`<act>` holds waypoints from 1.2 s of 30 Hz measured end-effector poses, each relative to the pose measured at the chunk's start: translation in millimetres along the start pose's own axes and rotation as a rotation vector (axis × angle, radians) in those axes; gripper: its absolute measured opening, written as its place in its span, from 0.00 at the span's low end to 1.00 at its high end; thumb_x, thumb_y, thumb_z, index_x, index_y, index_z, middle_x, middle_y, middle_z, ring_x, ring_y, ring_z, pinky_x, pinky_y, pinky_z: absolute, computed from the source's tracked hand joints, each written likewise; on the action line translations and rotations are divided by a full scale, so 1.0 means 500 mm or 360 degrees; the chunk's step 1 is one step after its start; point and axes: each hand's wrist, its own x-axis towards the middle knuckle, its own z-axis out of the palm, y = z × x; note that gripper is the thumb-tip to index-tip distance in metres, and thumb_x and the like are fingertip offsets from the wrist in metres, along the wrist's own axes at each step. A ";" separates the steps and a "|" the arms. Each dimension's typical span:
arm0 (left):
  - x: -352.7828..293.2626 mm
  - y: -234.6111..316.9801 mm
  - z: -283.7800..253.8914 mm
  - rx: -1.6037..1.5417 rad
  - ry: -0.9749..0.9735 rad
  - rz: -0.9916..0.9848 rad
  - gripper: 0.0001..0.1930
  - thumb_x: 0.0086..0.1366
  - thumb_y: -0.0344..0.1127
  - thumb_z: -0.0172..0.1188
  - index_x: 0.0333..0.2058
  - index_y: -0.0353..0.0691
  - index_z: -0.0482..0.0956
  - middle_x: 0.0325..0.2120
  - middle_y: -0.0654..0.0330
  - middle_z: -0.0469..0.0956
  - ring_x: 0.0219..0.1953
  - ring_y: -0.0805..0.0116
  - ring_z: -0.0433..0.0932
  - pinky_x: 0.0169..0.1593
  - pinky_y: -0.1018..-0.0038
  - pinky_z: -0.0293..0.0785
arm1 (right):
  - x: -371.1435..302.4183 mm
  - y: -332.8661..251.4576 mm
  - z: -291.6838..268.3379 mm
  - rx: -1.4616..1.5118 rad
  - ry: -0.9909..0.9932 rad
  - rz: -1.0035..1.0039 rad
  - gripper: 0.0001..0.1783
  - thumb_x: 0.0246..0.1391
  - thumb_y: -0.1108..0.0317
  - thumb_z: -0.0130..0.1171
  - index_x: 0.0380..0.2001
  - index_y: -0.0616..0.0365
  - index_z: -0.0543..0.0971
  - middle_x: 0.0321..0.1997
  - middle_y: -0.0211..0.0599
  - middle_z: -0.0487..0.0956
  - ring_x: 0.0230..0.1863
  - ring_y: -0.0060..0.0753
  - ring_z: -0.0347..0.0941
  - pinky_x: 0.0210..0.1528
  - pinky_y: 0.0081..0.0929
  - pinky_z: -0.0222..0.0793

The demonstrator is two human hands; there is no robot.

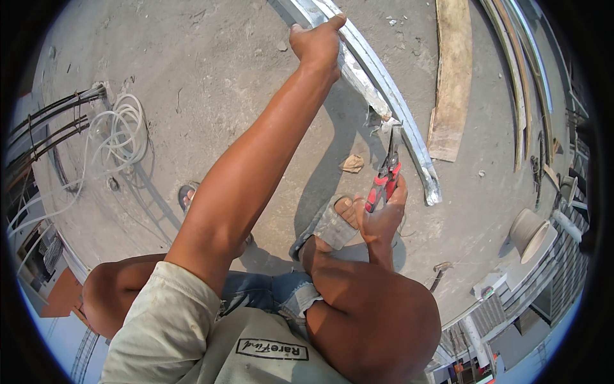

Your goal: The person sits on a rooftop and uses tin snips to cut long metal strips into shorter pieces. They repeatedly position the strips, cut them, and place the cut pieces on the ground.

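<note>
My left hand grips a long silvery metal channel toward its far end, with the arm stretched out ahead. Alongside the channel runs a whitish, crumpled strip, its near end ragged. My right hand is closed round the red and black handles of a pair of snips. The dark jaws point away from me and meet the ragged end of the strip, beside the channel. Whether the jaws bite into it I cannot tell. The channel's near end rests low, to the right of my right hand.
Wooden planks and long thin strips lie to the right. A hammer and a pale bucket are at the lower right. Coiled clear hose and protruding rebar occupy the left. A brown crumpled piece lies near my sandalled foot.
</note>
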 end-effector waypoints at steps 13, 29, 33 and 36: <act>-0.005 0.049 0.039 0.0127 -0.0053 -0.0179 0.24 0.59 0.24 0.67 0.49 0.22 0.66 0.42 0.42 0.75 0.41 0.53 0.82 0.43 0.60 0.83 | 0.029 0.078 -0.005 0.2536 -0.1038 0.0841 0.39 0.38 0.62 0.69 0.55 0.65 0.67 0.35 0.41 0.74 0.35 0.39 0.75 0.39 0.37 0.73; 0.076 0.199 0.028 0.0178 -0.0350 0.0055 0.18 0.62 0.37 0.63 0.43 0.28 0.70 0.30 0.49 0.75 0.30 0.60 0.80 0.32 0.65 0.80 | 0.039 0.050 -0.101 0.1235 -0.1189 0.0580 0.59 0.28 0.59 0.68 0.69 0.67 0.59 0.56 0.47 0.74 0.60 0.39 0.72 0.66 0.37 0.62; 0.083 0.174 0.019 0.0132 -0.0451 0.0075 0.18 0.63 0.40 0.62 0.41 0.30 0.71 0.27 0.51 0.75 0.27 0.62 0.79 0.30 0.66 0.80 | 0.017 0.021 -0.103 0.1232 -0.1391 0.0660 0.53 0.32 0.63 0.69 0.67 0.64 0.62 0.52 0.43 0.75 0.55 0.36 0.72 0.61 0.38 0.65; 0.083 0.139 0.006 0.0086 -0.0497 0.0080 0.18 0.63 0.42 0.61 0.40 0.31 0.72 0.25 0.52 0.75 0.25 0.64 0.79 0.28 0.67 0.79 | 0.013 0.001 -0.069 0.1071 -0.1327 0.0700 0.50 0.36 0.63 0.70 0.65 0.62 0.63 0.50 0.41 0.74 0.51 0.35 0.71 0.57 0.40 0.69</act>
